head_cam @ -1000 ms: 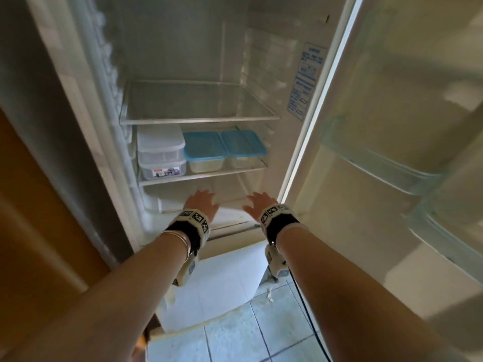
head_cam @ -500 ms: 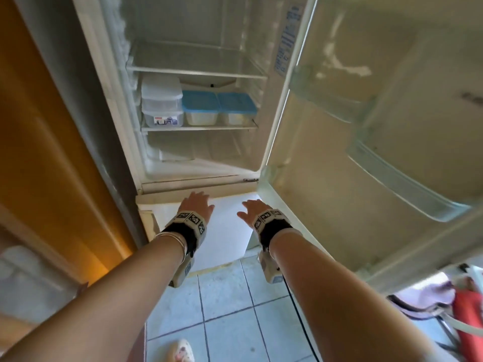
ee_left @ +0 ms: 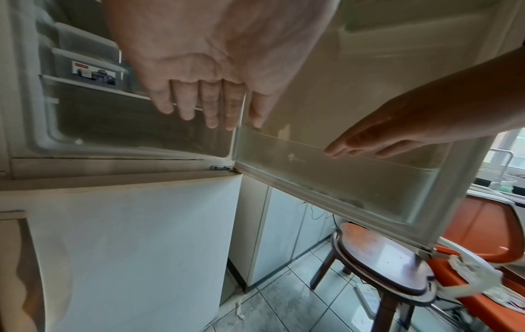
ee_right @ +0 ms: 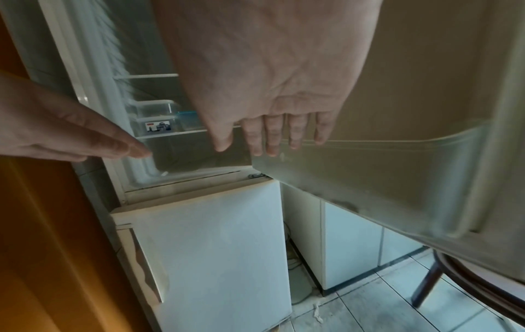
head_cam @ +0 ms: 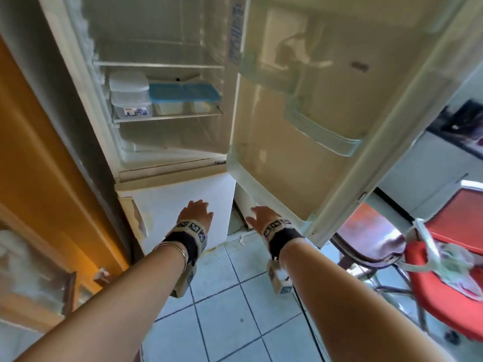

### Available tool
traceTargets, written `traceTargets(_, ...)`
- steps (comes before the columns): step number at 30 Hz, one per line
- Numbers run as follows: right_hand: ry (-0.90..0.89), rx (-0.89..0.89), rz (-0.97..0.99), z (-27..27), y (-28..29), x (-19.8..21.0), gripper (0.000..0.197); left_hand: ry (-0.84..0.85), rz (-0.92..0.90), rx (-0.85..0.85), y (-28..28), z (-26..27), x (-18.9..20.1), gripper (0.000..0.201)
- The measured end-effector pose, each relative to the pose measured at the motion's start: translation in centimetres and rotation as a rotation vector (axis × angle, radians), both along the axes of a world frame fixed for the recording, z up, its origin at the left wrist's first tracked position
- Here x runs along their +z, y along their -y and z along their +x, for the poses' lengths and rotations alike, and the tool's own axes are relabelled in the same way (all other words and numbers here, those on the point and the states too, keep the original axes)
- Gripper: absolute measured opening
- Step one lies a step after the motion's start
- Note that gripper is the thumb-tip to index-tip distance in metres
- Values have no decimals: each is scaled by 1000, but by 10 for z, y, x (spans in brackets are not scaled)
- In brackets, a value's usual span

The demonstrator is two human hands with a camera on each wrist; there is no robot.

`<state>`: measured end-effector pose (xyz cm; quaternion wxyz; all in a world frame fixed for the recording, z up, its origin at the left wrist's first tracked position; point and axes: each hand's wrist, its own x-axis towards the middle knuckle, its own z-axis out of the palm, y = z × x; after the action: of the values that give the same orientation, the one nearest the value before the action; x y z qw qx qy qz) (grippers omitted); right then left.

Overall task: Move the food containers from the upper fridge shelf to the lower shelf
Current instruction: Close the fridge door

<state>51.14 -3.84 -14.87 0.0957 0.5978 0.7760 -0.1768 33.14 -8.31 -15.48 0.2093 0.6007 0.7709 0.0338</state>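
Inside the open fridge, two clear containers (head_cam: 130, 96) with white lids stand stacked at the left of the lower glass shelf (head_cam: 167, 117). To their right on the same shelf sit two blue-lidded containers (head_cam: 167, 97), (head_cam: 201, 96) side by side. The upper shelf (head_cam: 156, 64) carries nothing. My left hand (head_cam: 196, 212) is held flat in front of the closed lower door, fingers straight, holding nothing. My right hand (head_cam: 261, 215) is level with it, also flat and empty, below the open door's bottom edge. The clear stack (ee_left: 91, 65) (ee_right: 155, 116) shows in both wrist views.
The upper fridge door (head_cam: 326, 113) stands open to the right, with transparent door bins (head_cam: 321, 126). An orange wooden cabinet (head_cam: 52, 165) flanks the fridge on the left. A round wooden stool (head_cam: 371, 241) and a red seat (head_cam: 444, 270) stand right of me on the tiled floor (head_cam: 222, 309).
Both hands have drawn back out of the fridge compartment and dropped to the level of the lower door. My view has pulled back and away from the shelves.
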Motion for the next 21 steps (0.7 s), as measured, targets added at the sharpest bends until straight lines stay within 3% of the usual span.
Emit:
traceTargets(5,-79,-136,20,51,17,18,47,21,3,-28,-4,7,9,50)
traceTargets(12,-129,-619,143,150,20,64,39,-17,44,-55,-11,20,25,49)
traceTargets(15,-373,-835,307,177,7,86,46,-28,56,-42,-13,22,29,49)
traceTargets(18,-648,-851,365,185,-10,106,67,-26,69,-29,-17,24,33,49)
traceTargets(21,-861,-881,384,183,-17,120,66,-28,81,-10,-16,21,33,49)
